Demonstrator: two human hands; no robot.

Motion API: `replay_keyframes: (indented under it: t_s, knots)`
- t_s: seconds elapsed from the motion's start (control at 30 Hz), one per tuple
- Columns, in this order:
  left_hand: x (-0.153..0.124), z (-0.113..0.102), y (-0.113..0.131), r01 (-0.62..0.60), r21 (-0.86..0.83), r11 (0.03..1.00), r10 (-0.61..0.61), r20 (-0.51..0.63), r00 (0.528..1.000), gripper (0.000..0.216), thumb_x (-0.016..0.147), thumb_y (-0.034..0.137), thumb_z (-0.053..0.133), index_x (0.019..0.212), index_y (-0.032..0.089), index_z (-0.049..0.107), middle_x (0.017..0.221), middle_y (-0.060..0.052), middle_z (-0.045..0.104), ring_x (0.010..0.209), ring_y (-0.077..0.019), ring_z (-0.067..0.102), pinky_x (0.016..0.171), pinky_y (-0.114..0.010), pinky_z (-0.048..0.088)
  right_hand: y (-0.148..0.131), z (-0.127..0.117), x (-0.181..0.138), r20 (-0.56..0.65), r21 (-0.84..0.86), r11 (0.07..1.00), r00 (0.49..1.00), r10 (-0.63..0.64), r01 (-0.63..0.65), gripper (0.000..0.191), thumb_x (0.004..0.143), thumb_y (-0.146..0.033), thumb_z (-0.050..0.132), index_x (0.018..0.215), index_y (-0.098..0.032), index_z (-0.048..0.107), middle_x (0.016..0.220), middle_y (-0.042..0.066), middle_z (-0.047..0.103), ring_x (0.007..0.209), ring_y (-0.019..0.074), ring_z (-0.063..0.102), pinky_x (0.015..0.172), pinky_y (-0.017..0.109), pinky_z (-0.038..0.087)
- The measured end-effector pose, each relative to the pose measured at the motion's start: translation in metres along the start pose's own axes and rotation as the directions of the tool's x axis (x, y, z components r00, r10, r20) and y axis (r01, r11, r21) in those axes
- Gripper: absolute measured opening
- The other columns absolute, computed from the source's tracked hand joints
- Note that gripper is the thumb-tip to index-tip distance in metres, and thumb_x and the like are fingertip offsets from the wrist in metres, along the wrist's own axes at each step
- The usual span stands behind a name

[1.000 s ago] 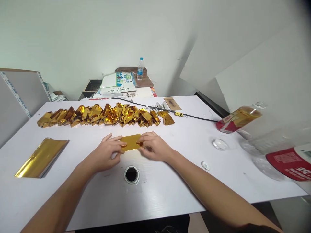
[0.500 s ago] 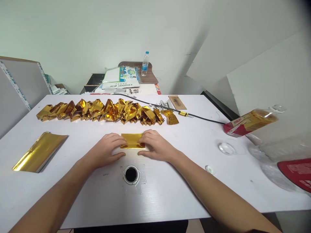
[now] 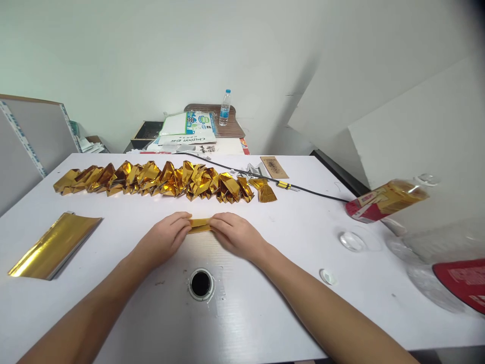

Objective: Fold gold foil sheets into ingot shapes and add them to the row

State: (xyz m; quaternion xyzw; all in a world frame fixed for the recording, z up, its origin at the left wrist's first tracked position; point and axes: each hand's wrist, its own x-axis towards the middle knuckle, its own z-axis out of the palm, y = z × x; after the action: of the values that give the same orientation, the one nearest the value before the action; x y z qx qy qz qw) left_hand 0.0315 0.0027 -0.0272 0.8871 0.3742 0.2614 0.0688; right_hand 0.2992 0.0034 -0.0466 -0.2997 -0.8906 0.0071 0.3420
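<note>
A narrow folded strip of gold foil paper (image 3: 199,225) lies on the white table (image 3: 265,313) in front of me. My left hand (image 3: 164,238) pinches its left end with curled fingers. At the strip's right end my right hand (image 3: 235,235) is closed on it too. Beyond the hands runs a long row of several folded gold paper pieces (image 3: 162,179). A stack of flat gold foil sheets (image 3: 53,245) lies at the left.
A round cable hole (image 3: 201,283) sits in the table near me. A black cable (image 3: 303,190) crosses the far right. Clear plastic packs with red labels (image 3: 382,201) and small clear lids (image 3: 352,241) lie at the right. A water bottle (image 3: 225,107) stands on a desk behind.
The gold sheet, a wider rectangle earlier, is now folded over into a narrow strip. Both hands stayed at its ends and closed in on it.
</note>
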Motion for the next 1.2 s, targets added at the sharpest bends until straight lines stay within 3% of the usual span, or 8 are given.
replay_keyframes:
  t_s: [0.17, 0.3, 0.4, 0.57, 0.93, 1.2]
  knots:
    - [0.006, 0.008, -0.002, 0.064, 0.090, 0.994, -0.058, -0.069, 0.996, 0.031, 0.110, 0.026, 0.043, 0.104, 0.017, 0.072, 0.134, -0.012, 0.070, 0.120, -0.0231, 0.070, 0.106, -0.040, 0.060, -0.003, 0.005, 0.005, -0.002, -0.135, 0.990, 0.999, -0.051, 0.050, 0.018, 0.105, -0.016, 0.057, 0.114, -0.018, 0.072, 0.113, 0.012, 0.075, 0.107, 0.0260, 0.063, 0.090, 0.042, 0.051]
    - [0.002, 0.008, 0.012, -0.048, 0.264, 0.963, 0.093, -0.161, 0.983, 0.027, 0.110, 0.024, 0.048, 0.120, 0.015, 0.071, 0.131, -0.015, 0.072, 0.118, -0.0272, 0.071, 0.103, -0.044, 0.060, -0.007, 0.003, 0.005, 0.054, -0.131, 0.991, 0.999, 0.005, 0.003, 0.024, 0.105, -0.018, 0.056, 0.124, -0.016, 0.070, 0.118, 0.014, 0.074, 0.111, 0.0282, 0.062, 0.091, 0.045, 0.050]
    - [-0.006, 0.012, 0.030, -0.110, 0.329, 0.938, 0.157, -0.122, 0.980, 0.028, 0.107, 0.018, 0.051, 0.128, 0.015, 0.069, 0.127, -0.014, 0.075, 0.121, -0.0296, 0.069, 0.104, -0.046, 0.059, -0.008, 0.004, 0.003, 0.062, -0.114, 0.993, 0.998, 0.021, -0.014, 0.027, 0.106, -0.019, 0.054, 0.128, -0.015, 0.068, 0.122, 0.015, 0.073, 0.115, 0.0295, 0.060, 0.095, 0.047, 0.050]
    - [-0.012, 0.025, 0.042, -0.040, 0.298, 0.954, 0.059, -0.054, 0.997, 0.038, 0.107, 0.025, 0.048, 0.139, 0.011, 0.063, 0.134, -0.018, 0.071, 0.125, -0.0320, 0.067, 0.106, -0.049, 0.059, -0.009, 0.004, 0.002, 0.122, -0.085, 0.996, 0.992, 0.028, -0.017, 0.031, 0.107, -0.020, 0.050, 0.132, -0.015, 0.067, 0.122, 0.015, 0.072, 0.115, 0.0301, 0.060, 0.095, 0.048, 0.052]
    - [-0.014, 0.028, 0.038, -0.005, 0.259, 0.966, 0.013, -0.029, 1.000, 0.041, 0.108, 0.029, 0.046, 0.141, 0.011, 0.062, 0.136, -0.019, 0.070, 0.127, -0.0335, 0.066, 0.108, -0.051, 0.059, -0.016, -0.007, -0.002, 0.221, -0.065, 0.997, 0.973, 0.060, -0.047, 0.036, 0.107, -0.021, 0.053, 0.141, -0.018, 0.063, 0.134, 0.015, 0.071, 0.126, 0.0322, 0.059, 0.105, 0.054, 0.042]
    - [-0.014, 0.029, 0.035, -0.015, 0.247, 0.969, 0.023, -0.028, 0.999, 0.041, 0.108, 0.026, 0.046, 0.141, 0.011, 0.063, 0.137, -0.018, 0.070, 0.129, -0.0317, 0.066, 0.112, -0.048, 0.057, -0.019, -0.007, 0.001, 0.244, -0.096, 0.995, 0.968, 0.058, -0.035, 0.034, 0.107, -0.021, 0.052, 0.138, -0.016, 0.065, 0.126, 0.015, 0.073, 0.120, 0.0315, 0.059, 0.100, 0.050, 0.043]
